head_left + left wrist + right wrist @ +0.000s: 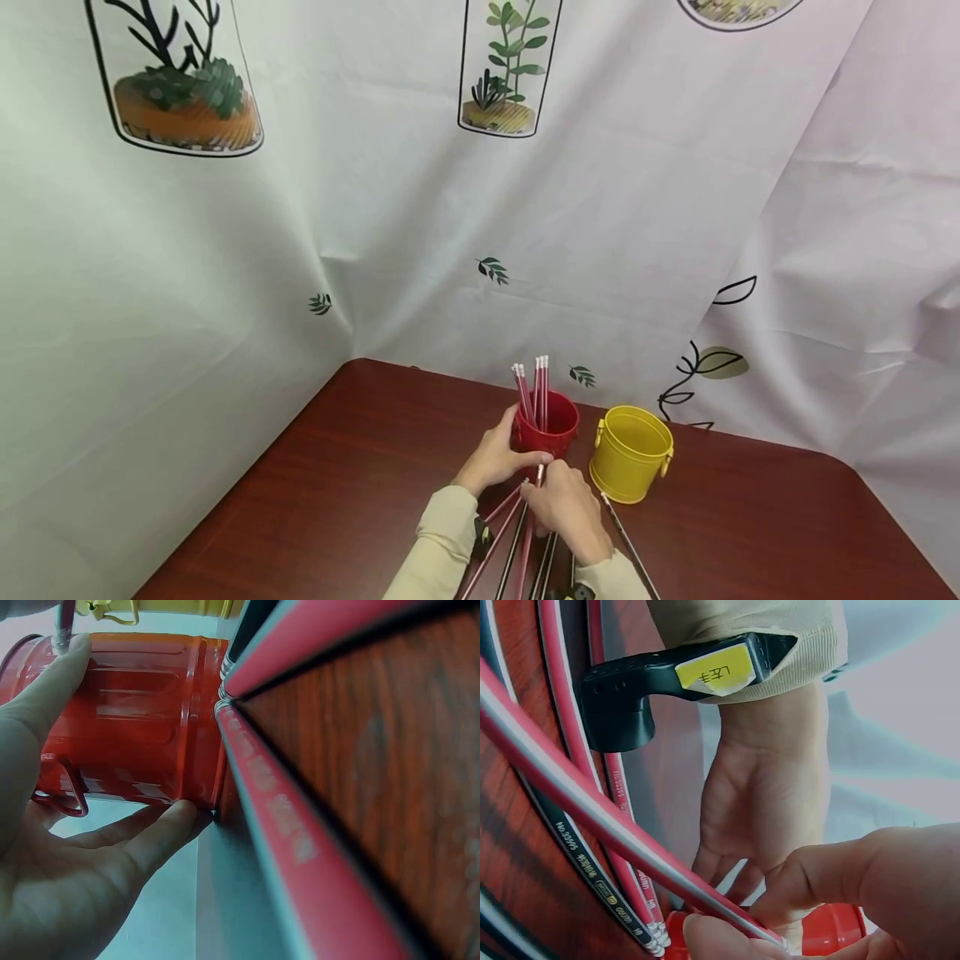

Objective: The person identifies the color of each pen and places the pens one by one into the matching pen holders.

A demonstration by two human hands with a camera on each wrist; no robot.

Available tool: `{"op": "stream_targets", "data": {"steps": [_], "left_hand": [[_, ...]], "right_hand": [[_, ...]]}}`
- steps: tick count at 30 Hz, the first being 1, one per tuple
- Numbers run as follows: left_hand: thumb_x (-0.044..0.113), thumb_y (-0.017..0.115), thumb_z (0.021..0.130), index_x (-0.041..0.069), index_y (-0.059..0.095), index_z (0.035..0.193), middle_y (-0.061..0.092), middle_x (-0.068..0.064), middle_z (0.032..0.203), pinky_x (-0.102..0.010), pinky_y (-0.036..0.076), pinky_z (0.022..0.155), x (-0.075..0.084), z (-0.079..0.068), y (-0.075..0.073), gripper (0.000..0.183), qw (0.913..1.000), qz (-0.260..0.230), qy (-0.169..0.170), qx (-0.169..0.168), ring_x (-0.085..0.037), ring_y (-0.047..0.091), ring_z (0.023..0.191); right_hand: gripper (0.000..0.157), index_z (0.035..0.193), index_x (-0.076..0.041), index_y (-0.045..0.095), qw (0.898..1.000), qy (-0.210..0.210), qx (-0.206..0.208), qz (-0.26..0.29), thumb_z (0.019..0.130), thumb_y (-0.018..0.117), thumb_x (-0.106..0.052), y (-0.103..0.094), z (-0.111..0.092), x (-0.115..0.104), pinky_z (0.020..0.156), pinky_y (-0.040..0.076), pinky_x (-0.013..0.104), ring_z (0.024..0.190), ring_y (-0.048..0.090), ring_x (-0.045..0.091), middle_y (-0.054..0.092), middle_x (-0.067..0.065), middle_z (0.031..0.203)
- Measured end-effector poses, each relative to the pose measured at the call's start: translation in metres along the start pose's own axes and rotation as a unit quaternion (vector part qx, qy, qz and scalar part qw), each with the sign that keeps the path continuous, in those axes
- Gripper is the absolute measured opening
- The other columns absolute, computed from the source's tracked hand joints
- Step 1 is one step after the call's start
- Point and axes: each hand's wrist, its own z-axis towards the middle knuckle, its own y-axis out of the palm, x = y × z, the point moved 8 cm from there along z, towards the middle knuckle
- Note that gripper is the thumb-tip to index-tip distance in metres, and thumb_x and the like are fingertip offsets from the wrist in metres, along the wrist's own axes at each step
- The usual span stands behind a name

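A red pencil slants by the red bucket, pinched near its end in the closed grip of the right hand; the left hand curls its grip round the bucket, where standing pencils lean; a yellow bucket sits beside; loose pencils lie on the tabletop.

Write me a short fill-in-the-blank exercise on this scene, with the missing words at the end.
1. A slender red-and-silver striped pencil is pinched by the person's ____ hand.
2. The left hand grips a round metal bucket coloured ____.
3. In the head view, the other round metal bucket, standing further right, is ____.

Missing words: right; red; yellow.
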Motion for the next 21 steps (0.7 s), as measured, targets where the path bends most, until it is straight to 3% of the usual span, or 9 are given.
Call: {"op": "stream_targets", "data": {"steps": [11, 16, 21], "left_hand": [[0.032, 0.074, 0.076, 0.018, 0.026, 0.142, 0.052, -0.01, 0.129, -0.047, 0.045, 0.092, 0.0, 0.002, 0.0, 0.083, 0.9997, 0.021, 0.013, -0.002, -0.027, 0.054, 0.112], [0.027, 0.073, 0.078, 0.018, 0.025, 0.142, 0.052, -0.011, 0.129, -0.047, 0.045, 0.091, -0.001, 0.001, -0.001, 0.08, 0.9997, 0.021, 0.008, 0.0, -0.028, 0.055, 0.111], [0.032, 0.071, 0.079, 0.017, 0.027, 0.141, 0.053, -0.014, 0.126, -0.049, 0.046, 0.089, 0.004, -0.002, -0.002, 0.078, 0.9992, 0.026, 0.03, 0.005, -0.03, 0.056, 0.109]], "right_hand": [[0.032, 0.048, -0.014, 0.047, 0.996, -0.04, 0.082, 0.021, 0.076, 0.061, -0.021, -0.021, -0.001, -0.011, 0.037, 0.029, 0.025, 0.038, 0.042, 0.012, 0.042, -0.005, 0.04], [0.03, 0.051, -0.014, 0.047, 0.993, -0.048, 0.1, 0.039, 0.077, 0.062, -0.019, -0.028, -0.002, -0.014, 0.039, 0.032, 0.025, 0.041, 0.043, 0.011, 0.044, -0.004, 0.043], [0.02, 0.058, -0.012, 0.051, 0.989, -0.055, 0.125, 0.061, 0.075, 0.063, -0.016, -0.036, -0.004, -0.018, 0.042, 0.035, 0.025, 0.046, 0.044, 0.011, 0.046, -0.003, 0.049]]}}
